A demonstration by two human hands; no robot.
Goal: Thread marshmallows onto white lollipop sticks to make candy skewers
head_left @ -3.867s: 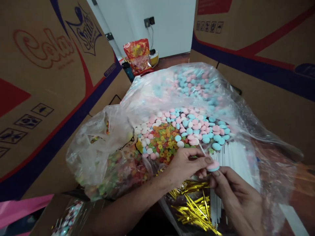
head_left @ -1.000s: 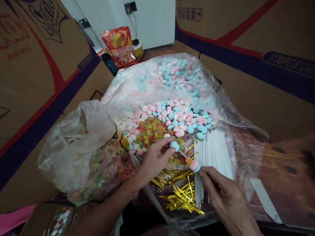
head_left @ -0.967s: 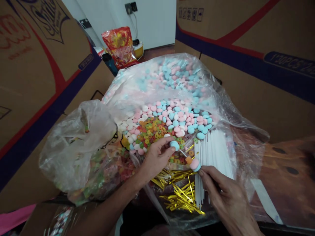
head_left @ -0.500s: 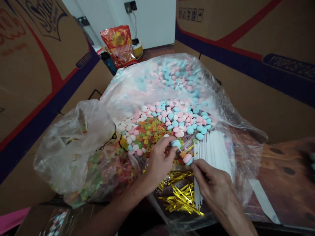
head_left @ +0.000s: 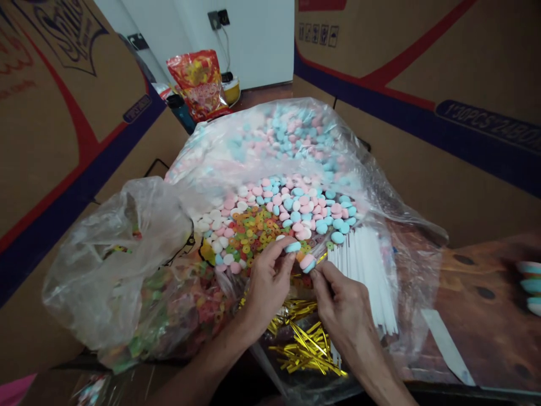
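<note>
My left hand (head_left: pixel 270 279) pinches a blue-and-white marshmallow (head_left: pixel 292 247) between thumb and fingers. Close beside it, my right hand (head_left: pixel 342 293) is closed just below a pink-and-blue marshmallow (head_left: pixel 307 263), with an orange gummy ring (head_left: pixel 301 255) at its upper side. These sit on a thin stick, mostly hidden by the candy and fingers. Under and beyond the hands are loose pink, blue and white marshmallows (head_left: pixel 300 208) and small gummy rings (head_left: pixel 257 225). White sticks (head_left: pixel 367 276) lie right of the hands, and gold twist ties (head_left: pixel 310 349) lie nearer me.
A large clear bag (head_left: pixel 270 135) of marshmallows lies behind. At left is a bag (head_left: pixel 139 270) of gummy rings. Tall cardboard boxes (head_left: pixel 63 113) flank both sides. A white strip (head_left: pixel 448 347) and a stack of marshmallows (head_left: pixel 532 286) are at right; a red snack bag (head_left: pixel 200 84) stands behind.
My hands have come closer together, and the blue-and-white marshmallow is now nearer the gummy ring. The view has shifted slightly, bringing the marshmallow stack into sight at the right edge.
</note>
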